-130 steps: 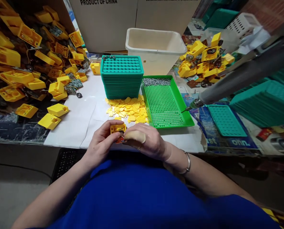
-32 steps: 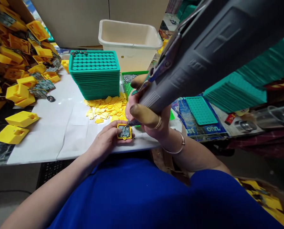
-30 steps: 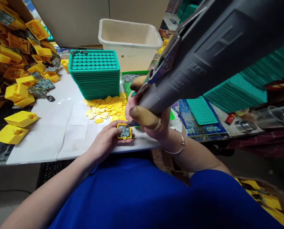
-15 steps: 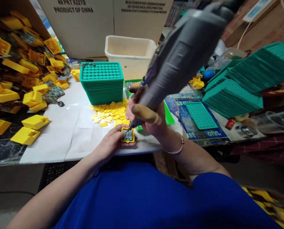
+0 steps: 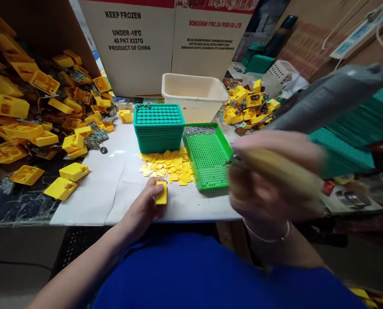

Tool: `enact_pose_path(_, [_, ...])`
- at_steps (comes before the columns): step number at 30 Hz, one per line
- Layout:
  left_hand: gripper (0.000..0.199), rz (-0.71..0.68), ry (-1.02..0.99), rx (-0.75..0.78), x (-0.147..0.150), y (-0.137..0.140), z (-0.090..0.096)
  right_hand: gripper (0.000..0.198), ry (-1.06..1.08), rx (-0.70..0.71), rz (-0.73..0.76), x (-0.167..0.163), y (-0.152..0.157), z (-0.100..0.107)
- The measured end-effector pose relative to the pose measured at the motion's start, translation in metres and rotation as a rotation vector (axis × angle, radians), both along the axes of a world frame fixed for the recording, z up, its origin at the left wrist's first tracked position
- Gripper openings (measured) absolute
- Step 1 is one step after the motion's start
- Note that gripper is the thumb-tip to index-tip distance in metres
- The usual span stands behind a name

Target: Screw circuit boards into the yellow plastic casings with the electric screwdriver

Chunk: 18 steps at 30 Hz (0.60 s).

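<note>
My left hand (image 5: 148,199) grips a small yellow plastic housing (image 5: 161,194) low over the front of the white-covered table, a plain yellow face turned up. Blurred by motion, my right hand (image 5: 271,180) is wrapped round a grey electric screwdriver (image 5: 326,96), with coverings on some fingers. The screwdriver's tip points left, over the right side of a green perforated tray (image 5: 207,150). Small silvery screws (image 5: 200,130) lie heaped at that tray's far end. Between the tray and my left hand is a pile of flat yellow plastic pieces (image 5: 170,165).
A stack of teal trays (image 5: 159,135) stands behind the yellow pieces, with a cream bin (image 5: 194,105) farther back. Yellow housings with circuit boards (image 5: 77,143) crowd the left; more yellow housings (image 5: 251,105) lie behind the green tray. Teal trays (image 5: 342,150) are stacked at the right.
My right hand has lifted the screwdriver off the housing and swung it right, over the green tray. The housing is turned, so its circuit board no longer shows. The view has shifted.
</note>
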<state>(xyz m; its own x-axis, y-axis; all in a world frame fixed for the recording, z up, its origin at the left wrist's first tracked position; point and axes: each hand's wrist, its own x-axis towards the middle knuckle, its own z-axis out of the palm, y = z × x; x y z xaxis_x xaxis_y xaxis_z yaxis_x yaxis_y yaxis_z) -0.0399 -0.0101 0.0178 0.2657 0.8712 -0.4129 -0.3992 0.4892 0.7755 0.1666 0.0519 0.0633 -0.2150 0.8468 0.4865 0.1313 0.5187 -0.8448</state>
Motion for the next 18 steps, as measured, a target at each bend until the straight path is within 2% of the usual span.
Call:
enact_pose_path(2, [0.032,-0.036,-0.005,0.027,-0.002,0.002,0.001,0.023,-0.055,0.042,0.01,-0.025,0.031,0.009])
enact_pose_path(6, [0.037,-0.016,-0.04,0.017,-0.009,0.004,0.001,0.006,-0.331,0.201,0.026,-0.079,0.124,0.028])
enact_pose_path(10, [0.029,0.063,-0.118,0.023,-0.018,0.006,-0.004,0.008,-0.645,0.24,-0.008,-0.113,0.198,0.025])
enact_pose_path(14, [0.026,0.064,-0.146,0.001,-0.023,0.006,-0.01,0.022,-0.678,0.214,0.008,-0.128,0.234,0.008])
enact_pose_path(16, [0.026,0.052,-0.153,-0.003,-0.024,0.006,-0.01,0.031,-0.635,0.199,0.021,-0.132,0.241,0.006])
enact_pose_path(18, [0.025,0.043,-0.153,-0.003,-0.024,0.005,-0.008,0.037,-0.6,0.205,0.01,-0.133,0.234,0.012])
